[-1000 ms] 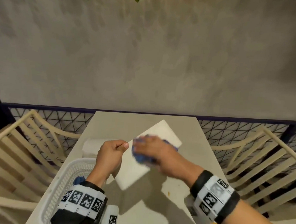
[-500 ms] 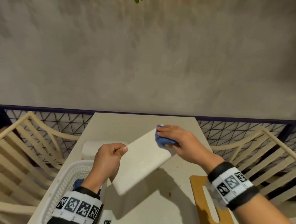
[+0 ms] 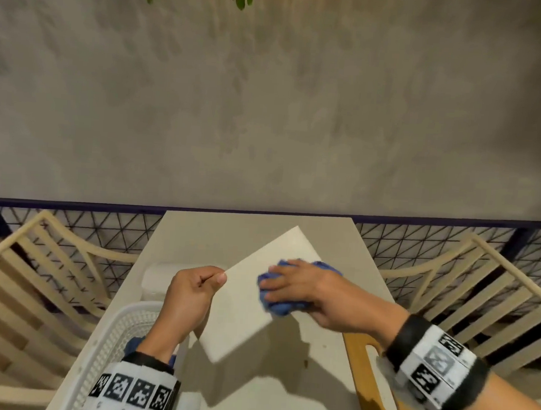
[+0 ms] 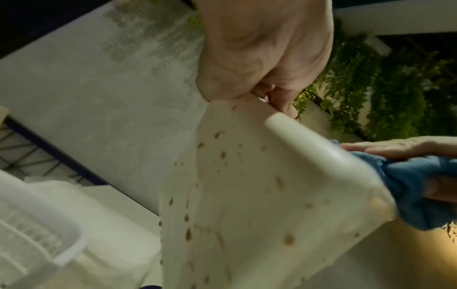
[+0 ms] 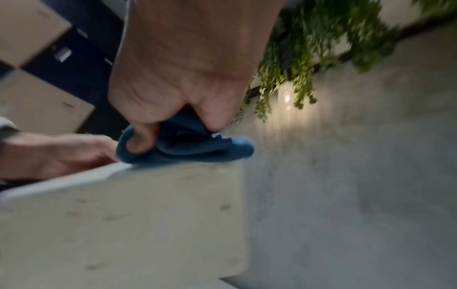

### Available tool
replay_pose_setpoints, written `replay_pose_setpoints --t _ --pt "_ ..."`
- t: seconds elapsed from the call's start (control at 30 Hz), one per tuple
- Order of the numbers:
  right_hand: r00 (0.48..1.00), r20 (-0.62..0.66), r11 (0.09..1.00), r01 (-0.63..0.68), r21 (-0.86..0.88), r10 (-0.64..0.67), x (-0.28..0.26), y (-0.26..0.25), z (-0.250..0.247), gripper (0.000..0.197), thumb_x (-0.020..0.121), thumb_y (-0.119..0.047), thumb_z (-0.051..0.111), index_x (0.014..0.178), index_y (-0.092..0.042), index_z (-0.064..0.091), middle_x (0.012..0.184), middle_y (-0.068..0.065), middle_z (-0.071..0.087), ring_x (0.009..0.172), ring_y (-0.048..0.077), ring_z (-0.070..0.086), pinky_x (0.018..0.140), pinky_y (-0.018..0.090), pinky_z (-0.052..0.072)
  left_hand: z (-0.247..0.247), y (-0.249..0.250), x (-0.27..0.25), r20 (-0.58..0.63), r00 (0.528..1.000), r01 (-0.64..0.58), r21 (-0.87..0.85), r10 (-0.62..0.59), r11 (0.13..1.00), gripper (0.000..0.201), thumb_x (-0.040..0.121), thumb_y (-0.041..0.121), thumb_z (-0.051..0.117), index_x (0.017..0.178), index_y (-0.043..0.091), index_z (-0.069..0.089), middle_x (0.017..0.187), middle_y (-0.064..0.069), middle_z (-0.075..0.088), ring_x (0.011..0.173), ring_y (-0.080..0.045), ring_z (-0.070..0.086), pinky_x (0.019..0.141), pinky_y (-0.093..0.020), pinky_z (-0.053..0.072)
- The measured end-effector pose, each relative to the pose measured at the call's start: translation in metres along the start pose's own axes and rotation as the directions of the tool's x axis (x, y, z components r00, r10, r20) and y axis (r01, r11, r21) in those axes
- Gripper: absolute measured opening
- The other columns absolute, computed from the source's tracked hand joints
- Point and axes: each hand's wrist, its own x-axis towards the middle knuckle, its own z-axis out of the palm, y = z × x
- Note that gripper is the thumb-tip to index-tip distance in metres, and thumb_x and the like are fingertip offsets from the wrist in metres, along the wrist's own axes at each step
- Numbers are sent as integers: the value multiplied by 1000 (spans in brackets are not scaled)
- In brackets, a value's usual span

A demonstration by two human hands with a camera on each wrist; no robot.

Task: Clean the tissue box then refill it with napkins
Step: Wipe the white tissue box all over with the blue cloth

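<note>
Tissue box point(image 3: 250, 294): white, rectangular, held tilted above the surface point(image 3: 281, 394), one long face up; brown specks show on its underside in the left wrist view.
Left hand point(image 3: 189, 292): fingers and thumb curled, pinching the box at its left edge.
Right hand point(image 3: 305, 289): fingers curled round a bunched blue cloth point(image 3: 276, 304), pressing it on the box's upper face, right of the left hand.
Cloth position: on the box's right half, overhanging its right edge.
White roll point(image 3: 162, 274): lying on the surface, left of the box, behind the left hand.
White basket point(image 3: 105, 347): left of and nearer than the box; something blue inside, too hidden to tell.
Wooden board with slot point(image 3: 374, 401): flat on the surface, right of and nearer than the box, partly under the right wrist.
Chairs: one slatted chair on each side of the surface.
</note>
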Motion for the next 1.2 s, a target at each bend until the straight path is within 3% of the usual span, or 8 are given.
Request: replay_pose_setpoints --t 0.1,0.17,0.3,0.6,0.77,0.97,1.07,1.2 --pt "886 -294 916 -273 293 358 -7 21 -21 35 89 -2 53 120 -16 61 130 -1 57 119 -7 49 108 14 33 -6 -2 -4 49 998 -31 -57 34 998 37 90 5 56 60 20 72 58 4 68 59 -7 59 57 -20 45" --pt "790 -219 715 -349 606 572 -1 28 -32 36 94 -2 52 120 -27 56 123 -7 61 106 -9 57 97 18 46 -9 -6 -5 63 995 -73 -143 82 987 30 87 11 60 63 23 74 61 4 70 60 -7 59 57 -19 46" --pt "839 -48 547 -309 778 543 -2 30 -37 32 88 -14 61 117 -26 53 109 -6 64 97 9 64 81 21 53 -12 -16 -7 79 989 -104 -234 125 967 22 80 21 64 60 19 71 57 -1 65 54 -7 56 50 -17 43" --pt "900 76 776 -411 478 429 3 3 -21 28 86 -15 62 112 -22 53 108 -10 58 101 6 56 90 19 46 26 -4 -2 557 829 11 -98 46 995 55 62 68 65 80 17 72 68 11 64 65 -1 56 63 -15 41" --pt "867 -91 857 -461 230 491 10 -7 5 31 88 -13 63 118 -15 55 115 -1 60 102 9 51 90 24 42 51 12 1 444 891 -12 -182 93 983 16 79 29 70 91 18 73 79 8 71 77 0 58 72 -12 43" --pt "849 -251 853 -353 386 465 -27 -7 25 46 82 -7 67 127 -12 57 134 -7 50 128 -9 37 110 11 28 49 -4 -2 253 960 -15 -380 120 925 43 55 60 72 56 19 61 55 11 51 56 -3 42 55 -16 34" --pt "721 -330 784 -486 386 610 -27 7 23 46 82 -2 68 125 -13 59 129 -13 48 125 -11 38 112 28 32 54 -4 -8 264 959 23 -435 103 900 27 58 45 66 49 22 58 47 12 47 48 0 39 48 -15 31" --pt "929 -250 936 -197 291 273 -17 -21 37 38 83 -5 55 120 -8 64 131 -1 56 129 8 44 114 27 28 47 -17 2 155 987 56 -552 37 832 35 53 43 77 49 19 53 52 3 40 54 -8 34 52 -23 28"
